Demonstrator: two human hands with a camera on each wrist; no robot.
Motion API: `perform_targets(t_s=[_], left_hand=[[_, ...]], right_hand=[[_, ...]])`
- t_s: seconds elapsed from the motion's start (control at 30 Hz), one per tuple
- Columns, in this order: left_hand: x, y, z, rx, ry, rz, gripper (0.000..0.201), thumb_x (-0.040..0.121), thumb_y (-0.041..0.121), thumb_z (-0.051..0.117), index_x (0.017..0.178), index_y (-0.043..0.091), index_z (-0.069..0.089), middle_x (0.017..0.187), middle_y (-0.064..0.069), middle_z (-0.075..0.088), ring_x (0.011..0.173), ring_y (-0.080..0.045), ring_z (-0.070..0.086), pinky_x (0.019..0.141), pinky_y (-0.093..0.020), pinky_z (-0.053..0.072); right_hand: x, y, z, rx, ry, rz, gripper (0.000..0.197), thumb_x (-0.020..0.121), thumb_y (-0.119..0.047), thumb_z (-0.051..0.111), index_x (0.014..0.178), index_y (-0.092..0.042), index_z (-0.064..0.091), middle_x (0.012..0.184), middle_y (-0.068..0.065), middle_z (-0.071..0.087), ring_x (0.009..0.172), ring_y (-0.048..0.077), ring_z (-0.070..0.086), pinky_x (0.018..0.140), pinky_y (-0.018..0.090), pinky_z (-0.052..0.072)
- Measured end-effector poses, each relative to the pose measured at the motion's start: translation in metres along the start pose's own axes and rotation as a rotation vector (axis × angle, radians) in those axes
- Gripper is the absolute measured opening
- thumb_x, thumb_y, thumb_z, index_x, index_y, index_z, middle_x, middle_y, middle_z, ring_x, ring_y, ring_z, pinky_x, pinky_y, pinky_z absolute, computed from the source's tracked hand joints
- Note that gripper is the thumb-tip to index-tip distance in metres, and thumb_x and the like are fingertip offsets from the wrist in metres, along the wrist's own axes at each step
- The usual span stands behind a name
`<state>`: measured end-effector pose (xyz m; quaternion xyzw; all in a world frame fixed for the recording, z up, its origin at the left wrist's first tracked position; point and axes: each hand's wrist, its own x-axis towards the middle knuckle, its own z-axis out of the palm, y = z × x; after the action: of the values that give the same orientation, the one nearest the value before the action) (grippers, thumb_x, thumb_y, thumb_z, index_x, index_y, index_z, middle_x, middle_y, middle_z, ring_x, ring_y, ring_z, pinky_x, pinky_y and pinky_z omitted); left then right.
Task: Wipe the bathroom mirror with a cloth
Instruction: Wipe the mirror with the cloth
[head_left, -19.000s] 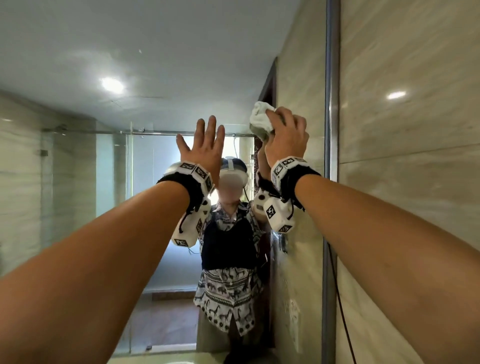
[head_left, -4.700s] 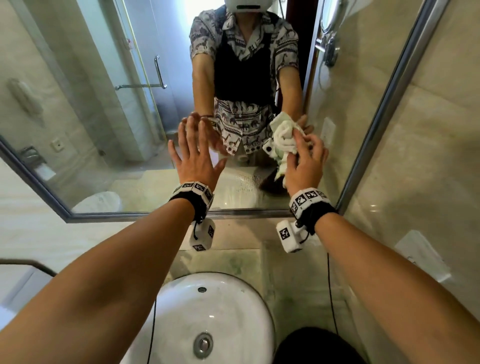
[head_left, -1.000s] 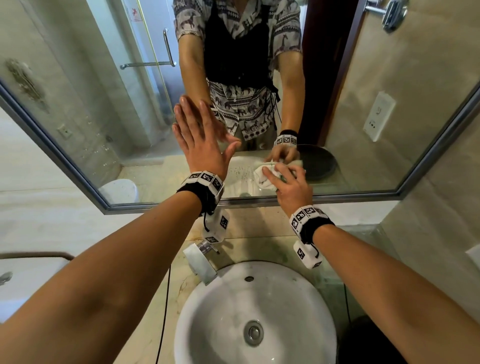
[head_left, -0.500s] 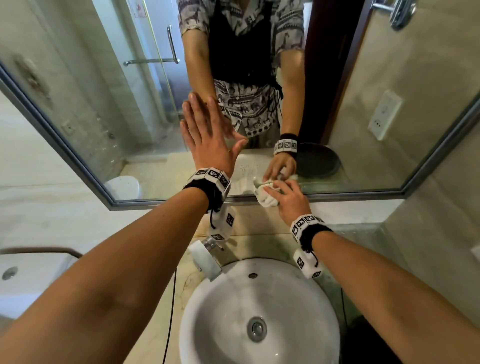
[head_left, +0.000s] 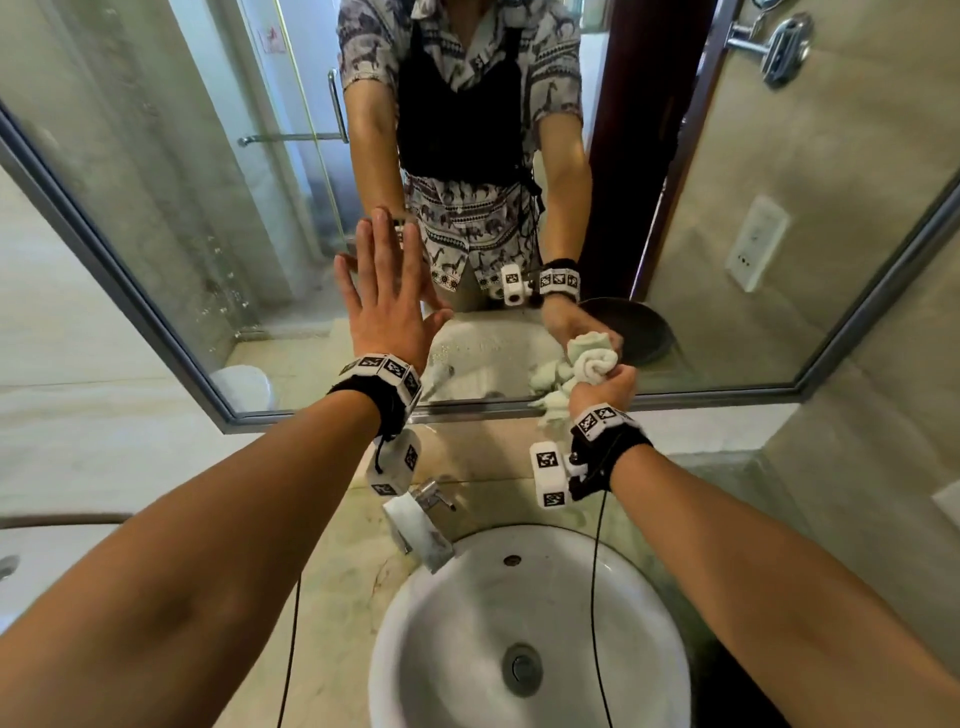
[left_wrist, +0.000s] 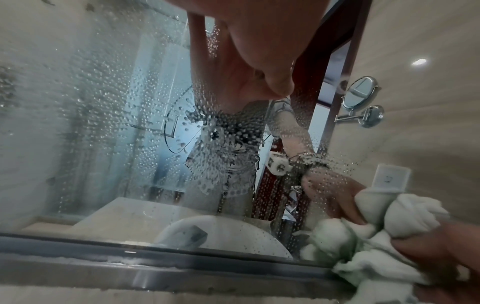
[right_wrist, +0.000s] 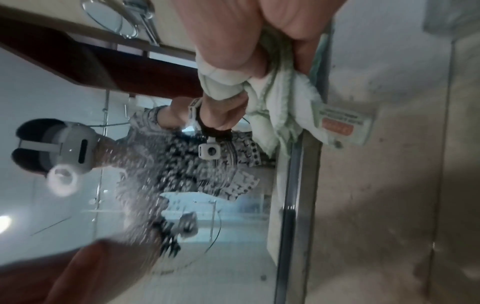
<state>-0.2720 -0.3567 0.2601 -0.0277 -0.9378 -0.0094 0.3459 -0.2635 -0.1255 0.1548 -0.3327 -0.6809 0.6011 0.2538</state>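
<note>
Two hands meet the mirror (head_left: 779, 156) in the head view: the left hand (head_left: 384, 301), fingers straight and spread, lies flat on the glass at 10 o'clock of the right hand (head_left: 602, 389), which grips a bunched white cloth (head_left: 587, 358) against the glass at its lower frame, above the sink (head_left: 415, 649). Left wrist view: droplets (left_wrist: 155, 102) speckle the glass; the cloth (left_wrist: 376, 236) sits at 4 o'clock. Right wrist view: curled fingers (right_wrist: 228, 51) clamp the cloth (right_wrist: 280, 107) at 12 o'clock.

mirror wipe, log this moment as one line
right hand: grips bunched white terry cloth | cloth: on metal-framed wall mirror, bottom edge | left hand: flat, fingers straight | glass: droplets remain
</note>
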Motion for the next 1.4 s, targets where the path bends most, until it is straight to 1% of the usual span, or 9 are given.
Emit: perform_targets(t_s=[0.27,0.4,0.53,0.67,0.9,1.03,1.17,1.27,1.4], left_hand=[[-0.001,-0.001,0.0,0.012,0.002,0.003,0.107,0.08,0.065,0.061,0.158,0.018,0.005,0.164,-0.017,0.004,0.15,-0.034,0.0,0.12,-0.059,0.01],[-0.001,-0.001,-0.002,0.015,-0.03,0.005,0.106,0.083,0.069,0.055,0.158,0.019,-0.001,0.164,-0.016,-0.002,0.15,-0.033,-0.003,0.119,-0.058,0.011],[-0.002,-0.001,-0.01,-0.008,-0.043,0.002,0.104,0.084,0.064,0.057,0.158,0.019,0.0,0.164,-0.015,-0.005,0.15,-0.031,-0.006,0.119,-0.058,0.011],[-0.007,-0.008,-0.019,-0.038,-0.047,-0.012,0.097,0.085,0.062,0.054,0.159,0.019,0.007,0.165,-0.013,0.0,0.152,-0.032,-0.001,0.121,-0.054,0.009],[-0.014,-0.025,-0.016,-0.105,-0.028,-0.157,0.11,0.082,0.073,0.049,0.158,0.008,0.003,0.163,-0.023,-0.004,0.151,-0.036,-0.003,0.123,-0.05,0.004],[-0.009,-0.025,-0.007,-0.127,-0.005,-0.116,0.113,0.081,0.073,0.049,0.156,0.001,0.007,0.16,-0.031,-0.001,0.15,-0.043,-0.001,0.123,-0.05,0.009],[-0.006,-0.022,0.002,-0.165,0.048,-0.149,0.109,0.084,0.073,0.052,0.155,-0.002,0.015,0.158,-0.034,0.006,0.148,-0.046,0.004,0.123,-0.05,0.01],[-0.006,-0.025,0.008,-0.168,0.093,-0.136,0.108,0.084,0.072,0.054,0.153,-0.003,0.019,0.157,-0.034,0.009,0.148,-0.047,0.006,0.124,-0.048,0.008],[-0.007,-0.03,0.01,-0.184,0.128,-0.111,0.106,0.084,0.07,0.056,0.153,-0.004,0.023,0.157,-0.035,0.011,0.148,-0.046,0.007,0.124,-0.046,0.009]], right_hand=[[-0.058,-0.008,0.08,0.0,-0.14,0.09,0.03,0.071,0.003,0.061,0.101,0.002,0.061,0.108,0.021,0.065,0.098,0.033,0.062,0.089,0.04,0.051],[-0.043,0.005,0.067,-0.112,-0.335,0.015,0.025,0.071,-0.005,0.065,0.095,-0.005,0.063,0.098,0.013,0.069,0.084,0.022,0.062,0.08,0.035,0.053],[-0.052,-0.016,0.022,-0.04,-0.338,-0.177,0.022,0.078,-0.003,0.063,0.096,-0.014,0.056,0.097,0.005,0.062,0.084,0.02,0.057,0.078,0.027,0.046],[-0.043,-0.048,-0.018,-0.007,-0.185,-0.407,0.03,0.087,-0.01,0.061,0.116,-0.013,0.055,0.12,0.005,0.049,0.099,0.016,0.053,0.082,0.022,0.041],[0.009,-0.087,-0.035,-0.107,0.052,-0.646,0.047,0.089,-0.022,0.06,0.135,-0.019,0.049,0.137,0.013,0.042,0.124,0.031,0.04,0.099,0.036,0.037],[0.001,-0.074,-0.014,-0.13,0.126,-0.746,0.053,0.084,-0.014,0.061,0.135,-0.024,0.051,0.137,0.01,0.047,0.115,0.032,0.043,0.098,0.041,0.041],[-0.016,-0.051,0.0,-0.241,-0.03,-0.931,0.058,0.082,-0.006,0.06,0.134,-0.03,0.053,0.134,0.002,0.05,0.113,0.028,0.042,0.095,0.035,0.041],[-0.036,-0.027,0.017,-0.424,-0.205,-1.196,0.058,0.079,-0.01,0.061,0.132,-0.034,0.057,0.127,-0.003,0.058,0.108,0.027,0.045,0.076,0.035,0.052],[-0.038,-0.015,0.032,-0.505,-0.235,-1.293,0.062,0.078,-0.006,0.063,0.132,-0.035,0.056,0.123,-0.006,0.059,0.104,0.026,0.046,0.066,0.031,0.051]])
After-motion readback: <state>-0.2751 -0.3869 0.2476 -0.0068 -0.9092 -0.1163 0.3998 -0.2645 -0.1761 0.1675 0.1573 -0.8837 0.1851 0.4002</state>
